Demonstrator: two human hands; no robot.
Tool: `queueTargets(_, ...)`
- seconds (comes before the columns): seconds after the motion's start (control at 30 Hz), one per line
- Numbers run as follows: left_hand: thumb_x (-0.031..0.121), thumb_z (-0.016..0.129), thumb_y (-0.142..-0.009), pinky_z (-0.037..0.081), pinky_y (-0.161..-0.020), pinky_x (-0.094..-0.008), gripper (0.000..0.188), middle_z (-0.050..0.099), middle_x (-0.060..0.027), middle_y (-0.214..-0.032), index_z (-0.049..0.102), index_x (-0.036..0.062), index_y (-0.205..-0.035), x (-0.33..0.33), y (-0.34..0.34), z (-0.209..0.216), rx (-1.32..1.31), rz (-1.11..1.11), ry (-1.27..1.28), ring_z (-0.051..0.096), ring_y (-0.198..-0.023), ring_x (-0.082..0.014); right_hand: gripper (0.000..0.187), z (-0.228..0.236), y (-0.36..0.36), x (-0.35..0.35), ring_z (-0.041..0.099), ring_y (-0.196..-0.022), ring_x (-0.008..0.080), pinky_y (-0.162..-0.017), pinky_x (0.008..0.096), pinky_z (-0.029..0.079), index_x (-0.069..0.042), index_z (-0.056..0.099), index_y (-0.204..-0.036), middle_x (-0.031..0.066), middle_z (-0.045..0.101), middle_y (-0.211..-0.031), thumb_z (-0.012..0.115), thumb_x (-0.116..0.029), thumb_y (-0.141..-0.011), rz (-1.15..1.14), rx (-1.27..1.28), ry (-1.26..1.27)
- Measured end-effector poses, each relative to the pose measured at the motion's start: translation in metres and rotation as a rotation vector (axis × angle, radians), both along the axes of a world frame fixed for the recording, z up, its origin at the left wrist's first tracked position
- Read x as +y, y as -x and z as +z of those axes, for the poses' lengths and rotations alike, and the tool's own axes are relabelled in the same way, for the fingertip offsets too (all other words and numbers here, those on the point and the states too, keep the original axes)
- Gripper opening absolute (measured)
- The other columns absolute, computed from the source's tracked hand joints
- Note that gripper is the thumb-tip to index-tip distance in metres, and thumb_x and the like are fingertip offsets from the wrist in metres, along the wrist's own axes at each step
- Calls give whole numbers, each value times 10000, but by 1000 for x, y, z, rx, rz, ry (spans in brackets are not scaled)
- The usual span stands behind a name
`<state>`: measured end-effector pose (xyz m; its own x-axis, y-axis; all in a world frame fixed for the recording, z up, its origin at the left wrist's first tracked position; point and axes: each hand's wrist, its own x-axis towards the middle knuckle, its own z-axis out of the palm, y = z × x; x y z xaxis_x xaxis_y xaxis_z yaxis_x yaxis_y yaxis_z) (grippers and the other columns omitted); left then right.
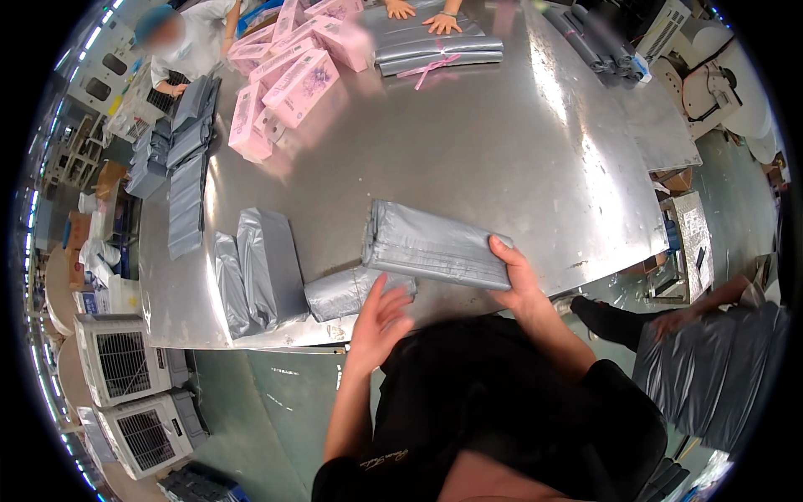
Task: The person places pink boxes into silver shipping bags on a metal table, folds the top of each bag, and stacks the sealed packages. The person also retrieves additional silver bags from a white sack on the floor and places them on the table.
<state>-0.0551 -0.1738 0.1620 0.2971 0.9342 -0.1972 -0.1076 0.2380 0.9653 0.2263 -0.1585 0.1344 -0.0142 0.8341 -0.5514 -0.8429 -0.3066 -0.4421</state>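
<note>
My right hand (pixel 520 280) grips the right end of a folded stack of grey plastic bags (pixel 439 243), thumb on top and fingers underneath. The stack is tilted just above the near edge of the metal table (pixel 435 151). Close below its left end is my left hand (pixel 379 325), fingers apart and holding nothing. Partly behind that hand lies a grey plastic-wrapped bundle (pixel 336 294) on the table. Farther left, two upright grey packs (pixel 272 268) stand side by side at the table's edge.
Pink printed boxes (pixel 301 88) are heaped at the far left, beside a row of grey bundles (pixel 188 188). Across the table, another person's hands (pixel 442 23) press on grey bags tied with pink ribbon (pixel 439 58). Grey rolls (pixel 590 38) lie far right. Someone at right holds grey sheeting (pixel 711 368).
</note>
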Motion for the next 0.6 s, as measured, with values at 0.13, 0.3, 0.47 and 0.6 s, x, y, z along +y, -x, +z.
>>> queueTargets(0.13, 96, 719, -968, 465, -1062, -369, 529, 645, -115, -1314, 501, -17, -1436, 26, -53, -35, -436, 92, 56, 580, -1260, -216, 491, 3, 26, -9, 616, -1144, 255, -1013, 427, 507, -61, 550, -1319, 114, 630, -1232, 762, -286, -937, 9, 38, -25)
queueTargets(0.3, 142, 717, -980, 483, -1005, -341, 399, 664, -71, -1257, 585, -28, -1317, 35, -42, -20, -259, -81, -83, 608, -1166, -177, 521, 7, 11, -17, 597, -1192, 247, -1054, 382, 472, -29, 553, -1363, 125, 622, -1280, 744, -290, -955, 127, -459, -126)
queueTargets(0.47, 184, 732, -976, 521, -834, -293, 315, 704, -53, -1095, 633, -16, -1198, 28, -44, 3, 86, -108, -144, 644, -970, -124, 789, 25, 13, -19, 410, -1456, 311, -1193, 414, 333, -13, 357, -1572, 196, 485, -1508, 736, -334, -959, 359, -706, -462)
queueTargets(0.6, 183, 738, -967, 517, -724, -274, 258, 707, -67, -1013, 657, -5, -1124, 25, -57, 17, 266, -110, -197, 632, -872, -78, 1203, 44, 30, -11, 354, -1482, 290, -1201, 430, 319, -9, 146, -1624, 191, 358, -1595, 913, -359, -766, 590, -800, -601)
